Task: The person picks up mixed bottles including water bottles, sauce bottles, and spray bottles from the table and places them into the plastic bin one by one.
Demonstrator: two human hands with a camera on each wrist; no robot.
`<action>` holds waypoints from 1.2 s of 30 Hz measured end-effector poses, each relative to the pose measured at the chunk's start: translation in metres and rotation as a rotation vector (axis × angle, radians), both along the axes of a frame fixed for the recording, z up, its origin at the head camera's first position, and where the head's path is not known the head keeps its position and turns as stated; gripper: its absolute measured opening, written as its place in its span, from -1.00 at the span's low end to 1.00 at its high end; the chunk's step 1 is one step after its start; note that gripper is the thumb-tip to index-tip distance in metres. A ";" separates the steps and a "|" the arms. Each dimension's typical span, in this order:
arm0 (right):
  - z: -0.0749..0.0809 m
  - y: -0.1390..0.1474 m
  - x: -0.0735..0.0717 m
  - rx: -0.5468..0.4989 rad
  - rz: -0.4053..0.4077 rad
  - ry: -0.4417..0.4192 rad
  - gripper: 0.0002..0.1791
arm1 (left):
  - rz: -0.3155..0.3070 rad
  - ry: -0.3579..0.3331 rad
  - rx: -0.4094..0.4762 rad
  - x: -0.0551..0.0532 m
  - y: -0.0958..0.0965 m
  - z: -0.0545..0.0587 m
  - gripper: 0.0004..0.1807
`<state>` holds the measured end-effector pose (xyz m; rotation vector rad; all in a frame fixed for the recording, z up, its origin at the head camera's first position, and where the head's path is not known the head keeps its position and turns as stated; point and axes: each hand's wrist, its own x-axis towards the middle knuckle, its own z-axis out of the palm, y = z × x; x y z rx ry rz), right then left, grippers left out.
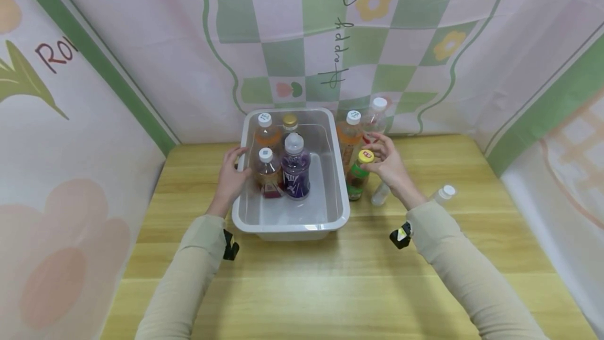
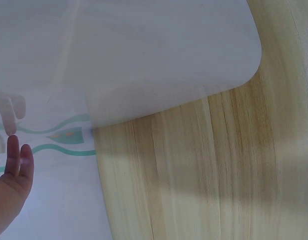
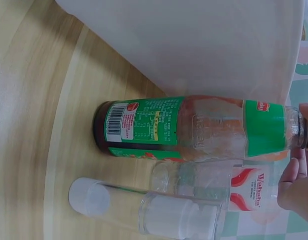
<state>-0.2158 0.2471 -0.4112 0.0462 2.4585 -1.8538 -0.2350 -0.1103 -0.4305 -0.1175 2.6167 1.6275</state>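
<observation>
My right hand (image 1: pixel 390 168) holds a green-labelled glass sauce bottle (image 3: pixel 208 127) by its yellow cap (image 1: pixel 365 156), fingers and thumb at the top. The bottle stands nearly upright, its base close to the table, just outside the right wall of a grey plastic tub (image 1: pixel 344 193). At the tub's left rim is my left hand (image 1: pixel 231 177), thumb overlapping the edge; in the left wrist view its fingers (image 2: pixel 13 160) reach fairly straight along the outer wall. Inside the tub stand a purple drink bottle (image 1: pixel 296 174), two white-capped bottles (image 1: pixel 270 177) and a gold-capped bottle (image 1: pixel 290 123).
Behind the sauce bottle stand an orange drink bottle (image 1: pixel 350 135) and a clear water bottle (image 1: pixel 377 112). A small clear container (image 1: pixel 380 194) and a white-capped bottle (image 1: pixel 443 193) are on the wooden table (image 1: pixel 302 287) to the right. Patterned cloth (image 1: pixel 278 56) hangs behind.
</observation>
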 end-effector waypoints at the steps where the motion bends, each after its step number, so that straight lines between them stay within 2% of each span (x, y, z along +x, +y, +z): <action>1: -0.001 0.000 0.000 0.000 -0.001 0.002 -0.02 | 0.001 0.001 0.000 0.000 0.000 0.000 -0.32; 13: -0.002 0.000 0.001 -0.033 -0.053 0.044 -0.02 | -0.004 -0.030 0.003 0.000 0.000 0.002 -0.32; 22: 0.002 0.002 0.002 -0.045 -0.096 0.069 -0.03 | -0.007 -0.022 0.001 0.000 0.000 0.001 -0.32; 28: 0.015 0.004 0.004 -0.084 -0.108 0.138 -0.05 | -0.007 -0.015 0.004 0.001 -0.001 0.000 -0.32; 36: 0.049 0.006 0.010 -0.316 -0.115 0.262 -0.09 | -0.008 -0.012 0.008 0.001 -0.001 0.000 -0.32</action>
